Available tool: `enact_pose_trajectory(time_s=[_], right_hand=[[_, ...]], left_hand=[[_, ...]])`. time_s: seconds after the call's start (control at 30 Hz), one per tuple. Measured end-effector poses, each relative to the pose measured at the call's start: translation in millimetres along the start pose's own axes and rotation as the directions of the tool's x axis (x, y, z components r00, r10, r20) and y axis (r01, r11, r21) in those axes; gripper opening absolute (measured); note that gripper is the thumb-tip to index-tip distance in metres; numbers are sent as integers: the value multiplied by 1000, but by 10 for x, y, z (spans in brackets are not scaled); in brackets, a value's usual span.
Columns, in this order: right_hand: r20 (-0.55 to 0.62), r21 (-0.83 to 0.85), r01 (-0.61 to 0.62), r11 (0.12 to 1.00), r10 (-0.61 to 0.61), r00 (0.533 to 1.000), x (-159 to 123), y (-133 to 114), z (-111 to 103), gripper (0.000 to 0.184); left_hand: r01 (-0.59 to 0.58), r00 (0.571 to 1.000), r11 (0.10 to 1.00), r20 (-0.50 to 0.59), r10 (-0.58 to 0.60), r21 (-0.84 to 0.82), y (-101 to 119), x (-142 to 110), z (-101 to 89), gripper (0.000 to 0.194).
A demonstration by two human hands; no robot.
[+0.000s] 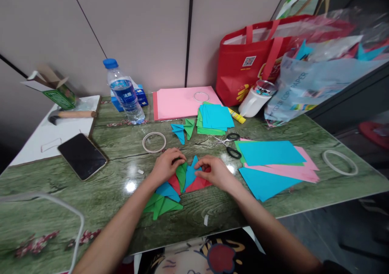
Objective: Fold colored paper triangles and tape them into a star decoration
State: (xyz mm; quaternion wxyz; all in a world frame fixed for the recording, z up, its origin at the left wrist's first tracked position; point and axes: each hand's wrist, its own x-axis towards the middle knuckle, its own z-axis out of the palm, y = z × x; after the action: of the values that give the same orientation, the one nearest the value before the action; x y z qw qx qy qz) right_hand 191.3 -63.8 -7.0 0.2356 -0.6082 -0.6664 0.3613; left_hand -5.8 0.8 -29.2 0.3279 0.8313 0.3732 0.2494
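Wood-grain table (115,201) bears a plastic bag (316,81) reading "COPY PAPER"; left hand (168,165) meets green folded paper (181,177), right hand (216,172) blue folded paper (190,175); whether either grips, I cannot tell.

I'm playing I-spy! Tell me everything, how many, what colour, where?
Folded papers: several; blue, green, red; middle
Square papers: stack, blue over green, back
Sheets: several; blue, pink, green; right
Paper pile: one, pink, back
Scissors: one, black-handled, middle
Rings: three, pale; middle, right, back
Tube: one, yellow, back
Cup: one, white, back
Bags: at least two, red and pale, right
Bottle: one, clear, back
Boxes: at least two, green, blue, back
Hammer: one, brown-handled, left
Phone: one, black, left
Board: one, white, left
Bent rod: one, pale, left
Scraps: two, white, near hands
Table: one, green, underneath
Stool: one, red, right
Shirt: one, black, front
Left hand, right hand: two, bare, middle
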Motion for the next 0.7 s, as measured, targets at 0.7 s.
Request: enact_pose_trajectory(time_s=[0.7], right_hand=[[-26,55,25,998,-24,999,-45,15,50,14]], left_hand=[[72,997,997,39,-70,-35,71,-17,-1,16]])
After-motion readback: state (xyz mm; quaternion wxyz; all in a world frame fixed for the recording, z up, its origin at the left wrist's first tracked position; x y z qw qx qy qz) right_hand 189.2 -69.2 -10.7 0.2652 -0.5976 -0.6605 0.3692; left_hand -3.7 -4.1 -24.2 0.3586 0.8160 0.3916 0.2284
